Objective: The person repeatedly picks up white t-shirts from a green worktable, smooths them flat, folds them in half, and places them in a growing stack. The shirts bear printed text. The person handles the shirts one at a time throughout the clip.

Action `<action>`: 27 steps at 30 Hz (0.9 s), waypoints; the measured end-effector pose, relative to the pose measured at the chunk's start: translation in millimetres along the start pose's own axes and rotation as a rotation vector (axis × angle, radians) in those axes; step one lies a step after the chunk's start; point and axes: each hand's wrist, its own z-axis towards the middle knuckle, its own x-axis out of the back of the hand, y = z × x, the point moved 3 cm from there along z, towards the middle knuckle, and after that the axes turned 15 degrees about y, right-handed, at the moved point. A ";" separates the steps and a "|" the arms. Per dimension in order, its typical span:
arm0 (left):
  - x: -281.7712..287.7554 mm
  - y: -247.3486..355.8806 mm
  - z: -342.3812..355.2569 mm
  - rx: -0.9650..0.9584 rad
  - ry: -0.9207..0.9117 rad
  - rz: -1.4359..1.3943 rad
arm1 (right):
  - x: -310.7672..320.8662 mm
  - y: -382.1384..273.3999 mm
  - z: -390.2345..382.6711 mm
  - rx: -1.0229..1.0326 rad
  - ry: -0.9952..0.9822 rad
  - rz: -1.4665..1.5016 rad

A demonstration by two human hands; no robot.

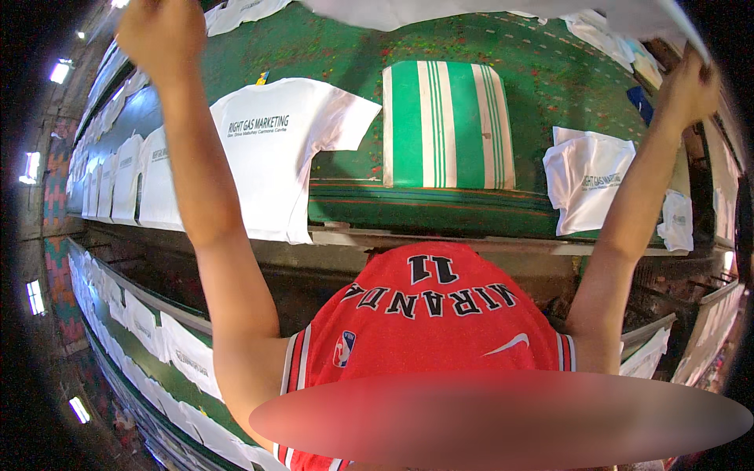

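A white T-shirt (pixel 471 12) is stretched out high across the top edge, mostly cut off by the frame. My right hand (pixel 689 90), raised at the far right, pinches its corner. My left hand (pixel 162 35) is up at the top left, closed in a fist; the cloth runs out of view toward it, so the grip point itself is hidden. Below, on the green table, a flat board covered in green and white stripes (pixel 455 125) lies between my arms. Left of it a printed white shirt (pixel 271 157) is laid flat, partly behind my left forearm.
A crumpled printed white shirt (pixel 589 184) lies right of the board, over the near table edge. More white shirts (pixel 126 177) line the table to the left. Behind me runs another long table with shirts (pixel 188 357). The green tabletop (pixel 330 47) carries scattered coloured specks.
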 end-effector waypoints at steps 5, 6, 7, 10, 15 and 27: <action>77.9 10.1 -132.7 -0.007 -0.264 -0.183 | 123.1 17.4 -99.1 -0.233 -0.170 0.341; 91.3 11.7 -149.0 0.046 -0.359 -0.292 | 147.9 19.5 -113.8 -0.285 -0.175 0.284; 105.7 14.6 -164.0 0.075 -0.439 -0.286 | 173.6 18.1 -124.0 -0.186 -0.174 0.184; 137.7 23.6 -196.1 0.273 -0.492 -0.330 | 231.1 18.8 -143.1 -0.194 -0.195 0.131; 136.0 14.5 -214.1 0.465 -0.586 -0.308 | 254.2 33.9 -160.6 -0.290 -0.306 0.026; -100.2 -130.8 -338.3 0.836 -0.608 -0.099 | 24.3 141.1 -343.6 -0.528 -0.967 0.308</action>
